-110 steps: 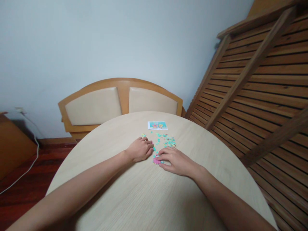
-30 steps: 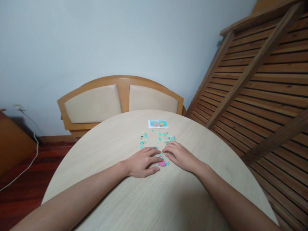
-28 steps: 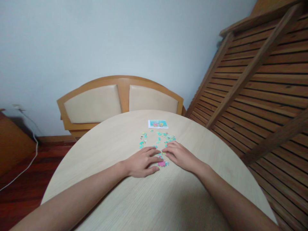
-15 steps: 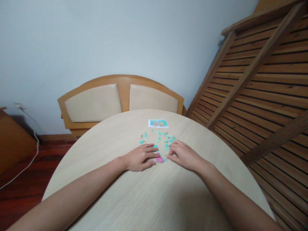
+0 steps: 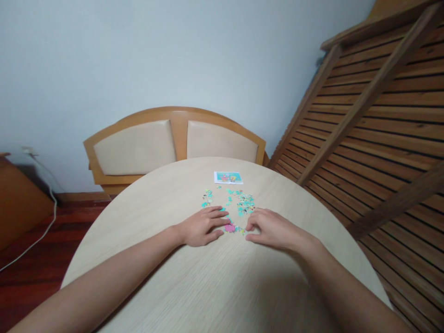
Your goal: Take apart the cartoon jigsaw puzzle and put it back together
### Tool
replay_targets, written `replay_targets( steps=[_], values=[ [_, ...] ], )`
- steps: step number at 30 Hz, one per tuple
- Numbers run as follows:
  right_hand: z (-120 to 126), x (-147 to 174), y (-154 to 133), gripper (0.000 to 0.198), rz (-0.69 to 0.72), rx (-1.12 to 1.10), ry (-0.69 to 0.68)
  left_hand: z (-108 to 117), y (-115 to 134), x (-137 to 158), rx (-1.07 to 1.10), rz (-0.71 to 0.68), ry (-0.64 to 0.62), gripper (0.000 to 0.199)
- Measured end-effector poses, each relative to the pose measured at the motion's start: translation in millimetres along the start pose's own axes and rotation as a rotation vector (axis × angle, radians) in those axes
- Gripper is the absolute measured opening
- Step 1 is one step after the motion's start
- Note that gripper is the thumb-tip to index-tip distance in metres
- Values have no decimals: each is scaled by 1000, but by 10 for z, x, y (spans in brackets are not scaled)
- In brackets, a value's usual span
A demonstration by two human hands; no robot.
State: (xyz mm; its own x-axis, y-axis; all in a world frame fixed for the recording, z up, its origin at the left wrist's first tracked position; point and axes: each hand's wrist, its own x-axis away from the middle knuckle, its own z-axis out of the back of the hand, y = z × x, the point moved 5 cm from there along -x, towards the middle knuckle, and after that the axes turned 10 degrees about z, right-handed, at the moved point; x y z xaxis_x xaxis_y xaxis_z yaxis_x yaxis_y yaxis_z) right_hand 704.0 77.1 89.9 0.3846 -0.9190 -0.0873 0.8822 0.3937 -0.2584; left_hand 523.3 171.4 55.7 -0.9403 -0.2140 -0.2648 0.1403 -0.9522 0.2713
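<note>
On my feed the grip of the right hand [image 5: 270, 227] is half curled, thumb and fingertips just beside the right end of the small joined strip; I cannot tell whether a piece is pinched there. The left hand [image 5: 203, 226] lies low, fingers loosely spread and closed on nothing, one fingertip at the upper left edge of the pink jigsaw patch [image 5: 230, 228].

A second ago my right fingertips were almost against the left ones; since then they have drawn off rightward, uncovering small yellow and teal pieces [image 5: 242, 230] beside the pink, so I judge that end easier to work at now.

The patch is flat, bright pink and ragged-edged, lying on the bench [image 5: 194, 282] between the hands; its seams are too small to read. Beyond it are a loose jigsaw heap [image 5: 245, 203], mostly teal, and the picture card [image 5: 228, 177].
</note>
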Motion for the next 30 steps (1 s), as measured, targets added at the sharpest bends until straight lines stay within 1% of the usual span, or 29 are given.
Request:
replay_targets(
  steps=[1, 3, 9, 13, 16, 21, 25, 30],
  values=[
    [3, 14, -22, 13, -25, -4, -24, -3, 0, -2, -5, 1, -1, 42],
    [-4, 21, -85, 11, -32, -20, -58, -6, 2, -7, -17, 3, 0, 42],
    [-53, -57, -246, 12, 59, -59, -60, -1, 22, -12, -31, -7, -13, 40],
    [-57, -68, -211, 7, 14, -62, -17, 2, 24, -12, -30, 4, -17, 42],
    [-65, -65, -188, 10, 2, -78, -2, 4, 27, -15, -16, 0, -15, 41],
    [-106, -82, -210, 10, 0, -123, -24, 9, 44, -18, -10, -17, -28, 42],
    [-142, -106, -233, 15, -9, -119, 6, 6, 42, -17, -2, -16, -27, 42],
    [-189, -138, -274, 6, 22, -120, 32, -10, 34, -19, 7, -6, -26, 42]
  ],
)
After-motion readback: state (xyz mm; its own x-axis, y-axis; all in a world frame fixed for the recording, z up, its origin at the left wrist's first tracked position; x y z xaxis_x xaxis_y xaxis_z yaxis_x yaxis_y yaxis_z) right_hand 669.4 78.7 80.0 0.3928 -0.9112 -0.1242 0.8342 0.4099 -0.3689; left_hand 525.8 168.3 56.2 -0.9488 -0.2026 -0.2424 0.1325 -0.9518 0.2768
